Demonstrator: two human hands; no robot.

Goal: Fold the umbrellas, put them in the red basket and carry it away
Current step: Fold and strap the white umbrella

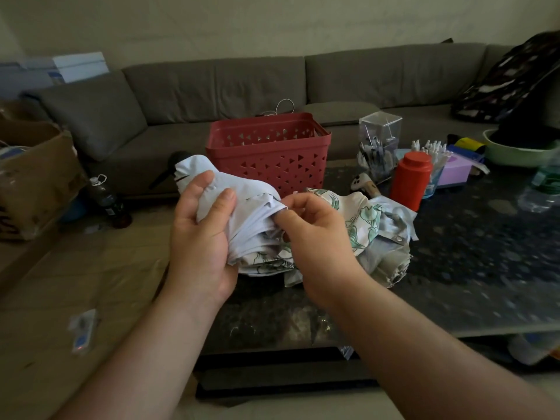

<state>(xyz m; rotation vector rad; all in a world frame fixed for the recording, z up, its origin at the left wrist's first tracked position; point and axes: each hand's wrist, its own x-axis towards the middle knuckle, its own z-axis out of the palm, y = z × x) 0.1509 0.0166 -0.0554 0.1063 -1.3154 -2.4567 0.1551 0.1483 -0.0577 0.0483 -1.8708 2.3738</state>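
Two umbrellas counted, one red basket (268, 153), two hands at work. Folding step in hand, by the look of it: pale lilac umbrella (230, 201) held up over the desk's left edge, canopy bunched, black tip poking out top left. Left hand (200, 237) wrapped round the bundled cloth, thumb pressed across the front, fingers behind. Right hand (315, 234) curled, fingertips pinching a pleat or strap end at the bundle's right side; exactly which, cannot tell. Second umbrella, floral umbrella (363, 228) in white and green, lying loose and unfolded on the desk (485, 268) just behind and right of the hands, touching or nearly touching the held one, snap tab showing, pale wooden handle pointing toward the far side. Basket standing upright near the desk's far left corner, close behind the lilac umbrella, nothing visible inside from this angle. Neither umbrella in the basket yet, so task judged early. Next move likely calls for wrapping pleats tight one way round the shaft, keeping the left-hand grip firm so the cloth does not spring loose, then fastening the strap. Elsewhere on the desk: one red bottle (410, 180), one clear box (378, 140) of small items, one green bowl (515, 150) toward the far right corner.
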